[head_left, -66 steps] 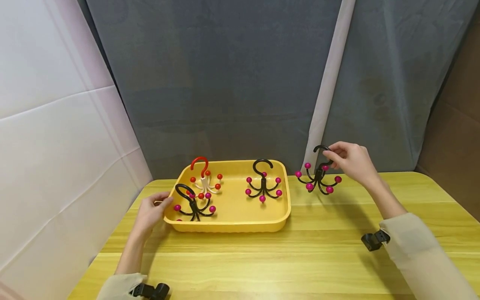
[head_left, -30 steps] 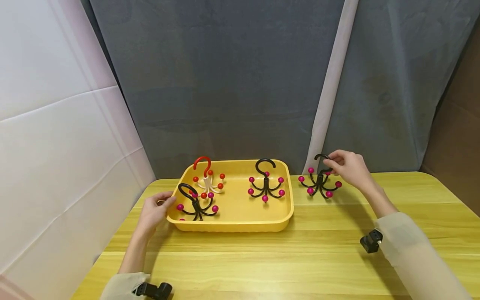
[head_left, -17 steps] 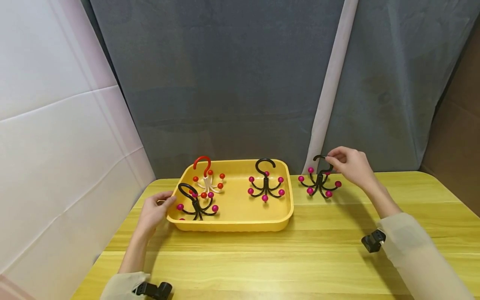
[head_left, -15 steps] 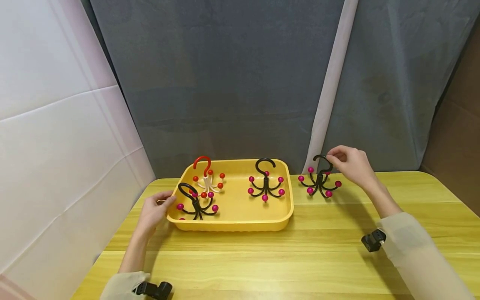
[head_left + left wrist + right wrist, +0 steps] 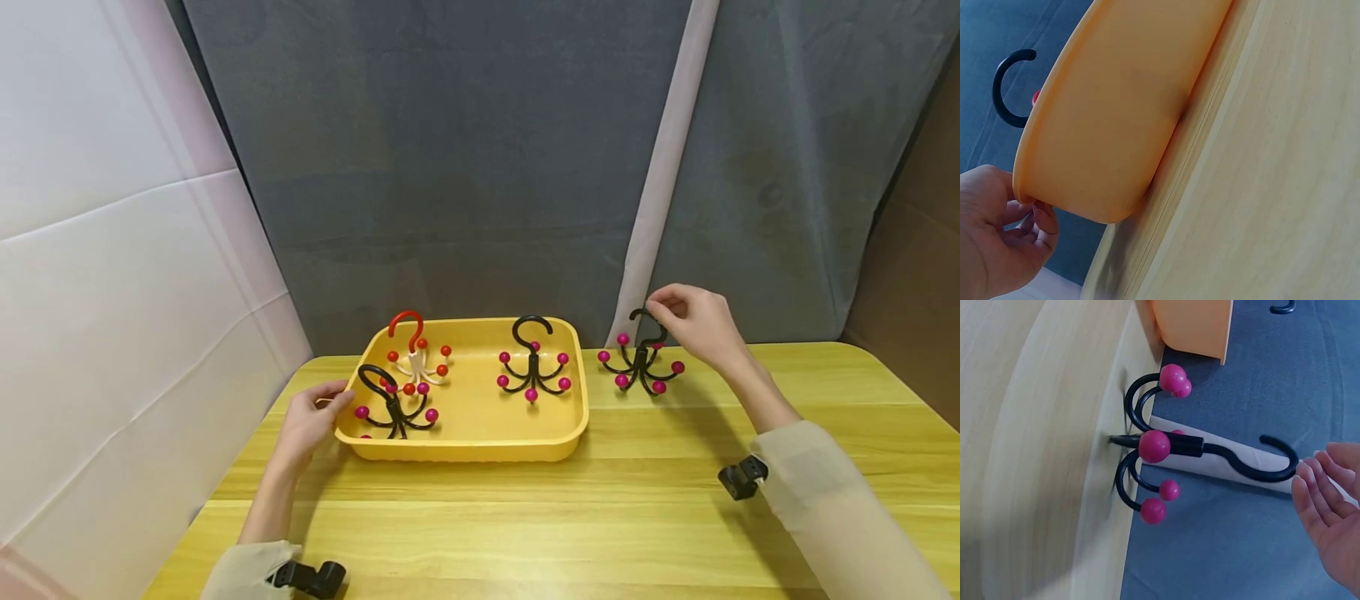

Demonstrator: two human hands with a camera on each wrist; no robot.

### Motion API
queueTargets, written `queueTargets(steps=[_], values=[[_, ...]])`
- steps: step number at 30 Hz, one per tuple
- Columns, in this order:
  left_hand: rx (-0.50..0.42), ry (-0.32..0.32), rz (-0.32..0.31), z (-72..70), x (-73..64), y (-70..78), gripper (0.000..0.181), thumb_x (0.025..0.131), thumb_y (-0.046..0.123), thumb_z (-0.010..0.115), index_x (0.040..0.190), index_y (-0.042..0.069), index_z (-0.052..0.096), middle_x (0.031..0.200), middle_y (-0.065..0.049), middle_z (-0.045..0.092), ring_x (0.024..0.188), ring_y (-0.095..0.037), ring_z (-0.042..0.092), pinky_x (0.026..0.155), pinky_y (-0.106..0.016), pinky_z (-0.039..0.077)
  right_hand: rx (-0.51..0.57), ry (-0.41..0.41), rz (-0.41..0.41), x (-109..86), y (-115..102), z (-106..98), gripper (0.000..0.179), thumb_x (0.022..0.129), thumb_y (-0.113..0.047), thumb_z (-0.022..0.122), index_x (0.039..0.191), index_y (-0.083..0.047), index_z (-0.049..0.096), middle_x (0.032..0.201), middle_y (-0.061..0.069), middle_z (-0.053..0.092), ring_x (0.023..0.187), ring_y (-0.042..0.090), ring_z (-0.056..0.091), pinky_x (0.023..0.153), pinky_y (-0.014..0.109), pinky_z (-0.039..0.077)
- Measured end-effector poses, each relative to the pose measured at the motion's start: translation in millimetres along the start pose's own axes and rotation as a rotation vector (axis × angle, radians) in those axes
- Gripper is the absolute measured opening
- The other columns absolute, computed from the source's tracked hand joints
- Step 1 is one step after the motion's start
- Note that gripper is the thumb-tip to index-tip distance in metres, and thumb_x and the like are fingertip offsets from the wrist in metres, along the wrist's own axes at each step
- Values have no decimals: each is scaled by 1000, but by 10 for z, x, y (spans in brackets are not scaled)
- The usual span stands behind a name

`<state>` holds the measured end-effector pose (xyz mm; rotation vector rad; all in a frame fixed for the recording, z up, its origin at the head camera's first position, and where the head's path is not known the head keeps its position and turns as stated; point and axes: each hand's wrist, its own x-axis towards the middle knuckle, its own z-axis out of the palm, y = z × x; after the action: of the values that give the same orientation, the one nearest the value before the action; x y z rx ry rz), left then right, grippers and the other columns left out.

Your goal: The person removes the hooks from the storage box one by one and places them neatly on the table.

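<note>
While left hand (image 5: 309, 419) pinches yellow tray (image 5: 461, 452) by rim, right hand (image 5: 699, 327), fingers relaxed, at hook (image 5: 1266, 475) of black magenta-balled hanger (image 5: 1187, 445), upright on worktop (image 5: 525, 529) beside tray; contact unclear. Inside tray: two matching hangers (image 5: 533, 367), one red-hooked white hanger (image 5: 416, 363).

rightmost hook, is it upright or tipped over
Upright: the hook stands on the table, its curved end uppermost and its beaded arms spread below.

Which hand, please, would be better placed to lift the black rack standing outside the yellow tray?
Likely the right hand, since it is beside that black rack; the left hand grips the yellow tray at its left end.
</note>
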<state>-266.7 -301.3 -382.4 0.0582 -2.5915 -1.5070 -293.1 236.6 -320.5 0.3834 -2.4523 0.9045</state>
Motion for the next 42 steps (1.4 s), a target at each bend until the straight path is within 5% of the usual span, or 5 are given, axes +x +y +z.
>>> queueTargets(steps=[42], values=[[-8,-8,4,-11,9,-12,42,102,18,63,132,-11,58,108,-16,65,87,-10,55,69,-18,48,138,-171,-70,179,-590,808,16,98,-10,68,109,1,70,97,12,71,83,24,69,76,41,57]])
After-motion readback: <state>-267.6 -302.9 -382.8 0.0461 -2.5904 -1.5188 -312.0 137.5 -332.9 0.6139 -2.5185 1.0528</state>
